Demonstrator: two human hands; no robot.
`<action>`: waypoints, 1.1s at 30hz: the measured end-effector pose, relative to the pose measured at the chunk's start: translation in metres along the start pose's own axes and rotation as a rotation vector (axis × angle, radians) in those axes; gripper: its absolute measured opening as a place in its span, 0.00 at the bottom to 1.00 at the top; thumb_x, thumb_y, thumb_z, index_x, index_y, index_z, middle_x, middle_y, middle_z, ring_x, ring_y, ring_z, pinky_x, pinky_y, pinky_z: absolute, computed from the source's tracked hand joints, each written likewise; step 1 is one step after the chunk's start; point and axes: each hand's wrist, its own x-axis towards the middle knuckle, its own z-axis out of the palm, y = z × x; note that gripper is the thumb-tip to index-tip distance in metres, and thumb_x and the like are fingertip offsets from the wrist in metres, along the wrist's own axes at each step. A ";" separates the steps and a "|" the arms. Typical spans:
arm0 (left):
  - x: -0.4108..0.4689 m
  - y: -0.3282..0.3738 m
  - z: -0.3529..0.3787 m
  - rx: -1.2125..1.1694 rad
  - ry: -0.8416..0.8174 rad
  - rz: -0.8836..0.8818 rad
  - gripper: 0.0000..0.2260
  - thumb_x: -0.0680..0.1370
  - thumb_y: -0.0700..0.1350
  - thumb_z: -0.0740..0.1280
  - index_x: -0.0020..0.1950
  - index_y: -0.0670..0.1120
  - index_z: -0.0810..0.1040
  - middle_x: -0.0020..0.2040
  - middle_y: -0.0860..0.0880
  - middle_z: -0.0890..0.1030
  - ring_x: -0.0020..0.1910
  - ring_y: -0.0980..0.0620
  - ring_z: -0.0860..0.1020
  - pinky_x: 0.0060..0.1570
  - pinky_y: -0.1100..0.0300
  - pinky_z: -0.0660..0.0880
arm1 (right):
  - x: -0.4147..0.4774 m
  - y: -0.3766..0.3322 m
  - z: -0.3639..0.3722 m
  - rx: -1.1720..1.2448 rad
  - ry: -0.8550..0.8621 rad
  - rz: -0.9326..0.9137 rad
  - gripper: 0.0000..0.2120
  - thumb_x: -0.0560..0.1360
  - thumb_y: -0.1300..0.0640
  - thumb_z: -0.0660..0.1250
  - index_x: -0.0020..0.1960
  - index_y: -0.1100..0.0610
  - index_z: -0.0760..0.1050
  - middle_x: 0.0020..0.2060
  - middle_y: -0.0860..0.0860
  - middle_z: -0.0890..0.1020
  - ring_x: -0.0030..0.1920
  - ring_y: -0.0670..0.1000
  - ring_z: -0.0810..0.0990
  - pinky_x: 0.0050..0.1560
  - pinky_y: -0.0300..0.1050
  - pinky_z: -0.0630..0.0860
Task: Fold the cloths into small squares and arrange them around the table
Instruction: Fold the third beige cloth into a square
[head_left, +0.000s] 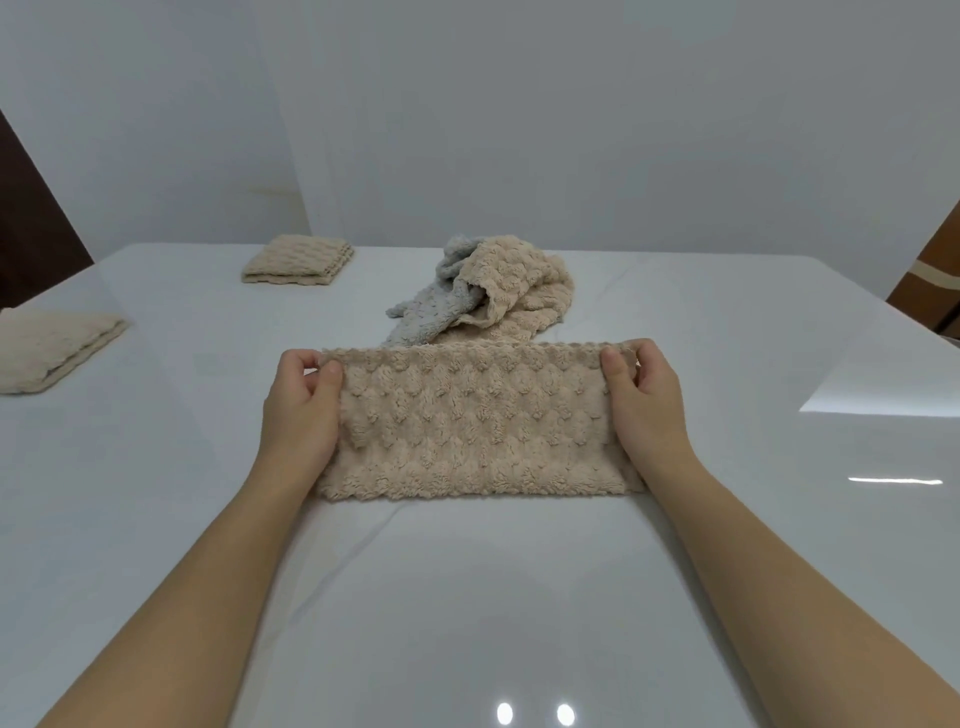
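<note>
A beige bobbled cloth lies on the white table in front of me, doubled over into a wide strip. My left hand pinches its far left corner between thumb and fingers. My right hand pinches the far right corner the same way. Behind it sits a crumpled heap made of a beige cloth and a grey cloth. A folded beige square rests at the far left, and another folded beige cloth lies at the left edge.
A white wall stands right behind the table's far edge. Dark brown furniture shows beyond the left side, and a brown panel at the right. The glossy tabletop reflects lamps near me.
</note>
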 end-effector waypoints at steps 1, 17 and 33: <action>-0.002 0.002 0.000 0.048 0.016 0.029 0.06 0.82 0.49 0.60 0.55 0.49 0.70 0.44 0.50 0.78 0.41 0.49 0.76 0.42 0.55 0.69 | -0.001 -0.001 0.000 -0.036 0.007 -0.022 0.10 0.81 0.51 0.62 0.42 0.53 0.70 0.31 0.46 0.74 0.31 0.42 0.70 0.35 0.39 0.67; -0.024 0.045 -0.031 0.199 0.050 0.105 0.05 0.82 0.47 0.58 0.54 0.47 0.69 0.41 0.52 0.74 0.38 0.52 0.72 0.37 0.58 0.67 | -0.009 -0.042 -0.021 -0.225 -0.086 -0.064 0.10 0.81 0.51 0.60 0.46 0.57 0.71 0.37 0.47 0.75 0.36 0.41 0.72 0.35 0.37 0.66; -0.034 0.022 0.007 0.914 -0.101 0.608 0.17 0.80 0.41 0.59 0.68 0.39 0.71 0.65 0.41 0.75 0.63 0.40 0.73 0.60 0.47 0.66 | -0.031 -0.032 0.025 -0.989 -0.239 -0.318 0.23 0.81 0.58 0.54 0.76 0.58 0.58 0.75 0.53 0.63 0.74 0.56 0.61 0.69 0.53 0.58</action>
